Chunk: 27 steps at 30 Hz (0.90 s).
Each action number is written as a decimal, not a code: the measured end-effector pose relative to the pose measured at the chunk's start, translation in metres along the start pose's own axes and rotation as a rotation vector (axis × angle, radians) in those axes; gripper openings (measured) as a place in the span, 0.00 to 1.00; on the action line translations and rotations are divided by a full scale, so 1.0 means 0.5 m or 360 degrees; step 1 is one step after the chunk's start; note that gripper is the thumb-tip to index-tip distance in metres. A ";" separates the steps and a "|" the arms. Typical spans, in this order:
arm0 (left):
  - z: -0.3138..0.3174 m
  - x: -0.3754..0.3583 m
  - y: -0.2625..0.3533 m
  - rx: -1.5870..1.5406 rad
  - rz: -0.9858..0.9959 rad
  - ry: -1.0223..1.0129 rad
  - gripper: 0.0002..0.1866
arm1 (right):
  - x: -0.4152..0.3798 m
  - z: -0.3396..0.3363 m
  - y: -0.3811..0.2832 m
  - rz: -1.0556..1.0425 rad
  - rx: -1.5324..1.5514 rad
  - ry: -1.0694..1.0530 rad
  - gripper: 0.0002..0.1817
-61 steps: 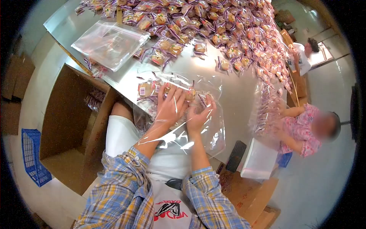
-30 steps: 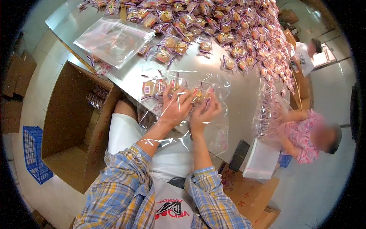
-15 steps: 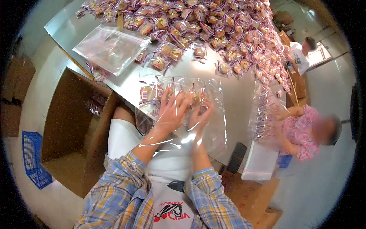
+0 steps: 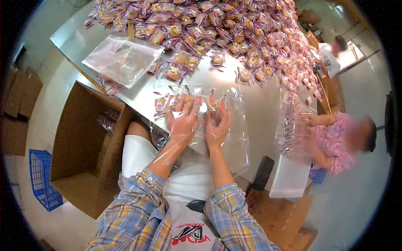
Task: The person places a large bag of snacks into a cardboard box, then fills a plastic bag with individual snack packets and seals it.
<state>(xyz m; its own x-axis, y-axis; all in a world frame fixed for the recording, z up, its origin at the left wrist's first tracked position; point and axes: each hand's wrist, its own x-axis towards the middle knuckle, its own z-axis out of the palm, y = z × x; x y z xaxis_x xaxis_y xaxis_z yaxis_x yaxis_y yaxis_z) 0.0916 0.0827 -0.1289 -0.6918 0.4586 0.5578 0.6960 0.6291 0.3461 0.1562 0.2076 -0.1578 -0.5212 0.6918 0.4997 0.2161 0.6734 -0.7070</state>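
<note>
Both my hands are inside a large clear plastic bag point(image 4: 236, 138) that lies on the steel table's near edge. My left hand point(image 4: 183, 119) is spread flat on wrapped pastry packets point(image 4: 161, 103) lined up at the bag's far end. My right hand point(image 4: 217, 125) rests beside it with fingers apart, touching the packets there. Neither hand visibly grips anything.
A big heap of wrapped pastries point(image 4: 234, 29) covers the far table point(image 4: 259, 104). A stack of empty clear bags point(image 4: 121, 58) lies at the left. An open cardboard box point(image 4: 79, 146) stands left of my knees. A seated person point(image 4: 335, 142) fills a bag at the right; a phone point(image 4: 263, 172) lies near.
My hands have slid a little further into the bag and spread flatter over the packets. The view has shifted slightly; the person at right keeps working.
</note>
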 end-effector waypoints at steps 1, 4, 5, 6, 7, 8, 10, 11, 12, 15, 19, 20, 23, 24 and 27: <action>-0.001 0.001 0.005 -0.0004 -0.0023 -0.0030 0.22 | 0.001 -0.002 0.002 0.0057 0.0092 0.0003 0.28; -0.008 0.009 0.016 0.0020 -0.0031 -0.0067 0.19 | -0.002 -0.003 0.000 0.0165 0.0234 -0.0083 0.29; -0.015 0.008 0.017 0.0027 -0.0018 -0.0055 0.19 | -0.004 -0.003 -0.002 0.0171 0.0241 -0.0116 0.29; -0.024 0.009 0.019 0.0031 0.0001 -0.0043 0.19 | -0.004 -0.004 -0.006 0.0134 0.0183 -0.0143 0.30; -0.028 0.013 0.021 0.0029 0.0024 -0.0025 0.20 | 0.001 -0.009 -0.007 0.0109 0.0131 -0.0176 0.32; -0.015 0.002 0.019 -0.0069 0.0148 0.0020 0.20 | 0.006 -0.013 -0.009 0.0083 0.0079 -0.0207 0.33; 0.009 -0.036 0.012 -0.0265 0.0380 0.0109 0.20 | 0.015 -0.035 -0.025 0.0068 -0.0010 -0.0311 0.36; 0.015 -0.051 0.009 -0.0438 0.0360 0.0041 0.22 | 0.014 -0.043 -0.007 -0.0004 -0.0056 -0.0415 0.40; 0.000 -0.061 0.017 -0.0359 0.0275 -0.0023 0.22 | 0.016 -0.049 -0.009 0.0077 -0.0069 -0.0450 0.40; -0.046 -0.075 0.042 -0.0169 0.0083 -0.0059 0.23 | 0.033 -0.052 -0.029 0.0231 -0.0054 -0.0465 0.38; -0.082 -0.098 0.030 -0.0314 -0.0237 -0.0462 0.24 | 0.030 -0.060 -0.041 0.0119 -0.0128 -0.0348 0.35; -0.084 -0.098 0.025 -0.0294 -0.0204 -0.0464 0.24 | 0.028 -0.055 -0.021 0.0046 -0.0150 -0.0330 0.36; -0.083 -0.089 0.015 -0.0223 -0.0151 -0.0565 0.24 | 0.039 -0.052 -0.031 -0.0024 -0.0122 -0.0244 0.37; -0.085 -0.088 0.009 -0.0260 -0.0152 -0.0574 0.24 | 0.041 -0.054 -0.037 -0.0019 -0.0097 -0.0211 0.37; -0.100 -0.079 0.000 -0.0374 -0.0148 -0.0571 0.25 | 0.048 -0.046 -0.020 -0.0142 -0.0037 -0.0206 0.35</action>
<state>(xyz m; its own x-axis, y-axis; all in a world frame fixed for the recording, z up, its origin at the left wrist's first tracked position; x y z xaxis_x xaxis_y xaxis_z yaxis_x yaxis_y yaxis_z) 0.1286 0.0332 -0.1128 -0.7478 0.6217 0.2330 0.6236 0.5371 0.5680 0.1604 0.2234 -0.1273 -0.6412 0.5905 0.4901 0.1825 0.7376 -0.6501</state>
